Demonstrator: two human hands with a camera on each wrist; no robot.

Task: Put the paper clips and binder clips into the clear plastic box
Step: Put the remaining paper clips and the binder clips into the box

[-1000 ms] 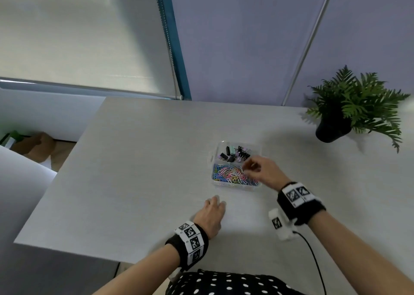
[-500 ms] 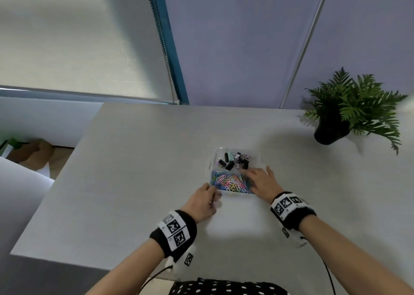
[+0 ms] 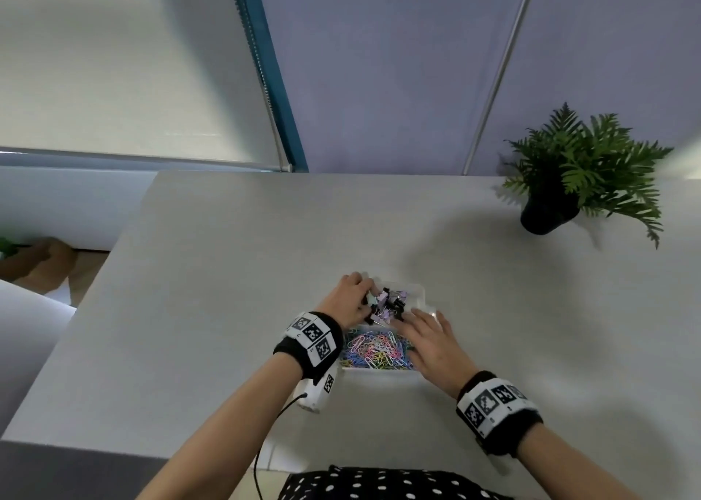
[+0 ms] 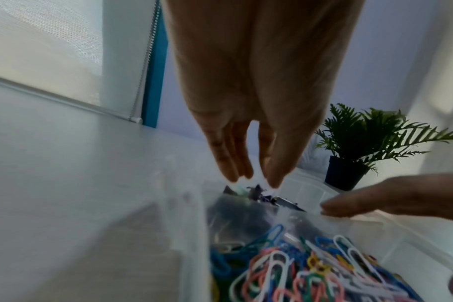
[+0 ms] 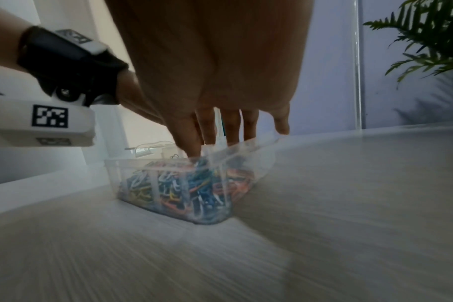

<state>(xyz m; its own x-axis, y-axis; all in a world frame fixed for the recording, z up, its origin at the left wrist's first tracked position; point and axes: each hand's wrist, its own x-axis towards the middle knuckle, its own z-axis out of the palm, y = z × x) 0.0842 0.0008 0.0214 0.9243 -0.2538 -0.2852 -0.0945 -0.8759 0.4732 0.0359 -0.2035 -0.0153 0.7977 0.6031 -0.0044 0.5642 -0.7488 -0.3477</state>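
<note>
Box [image 3: 424, 295]: clear ribbed plastic, two compartments, near the bench [image 3: 212, 310] front edge.
Clips: black and lilac binder clips [image 3: 390, 303] in the far compartment; coloured wire paper clips [image 3: 373, 351] in the near one.
Left hand [image 3: 347, 302]: straight fingers [image 4: 274, 163] reaching over the binder clips, holding nothing.
Right hand [image 3: 430, 338]: fingers [image 5: 189, 139] spread wide; only the right wrist view shows the tips on the rim.
Plant [image 3: 580, 169]: fern, black pot, far right corner.

The head camera looks steeply down on the box [image 3: 419, 295]. Each wrist camera views it low and close from the near side; all three share it.
</note>
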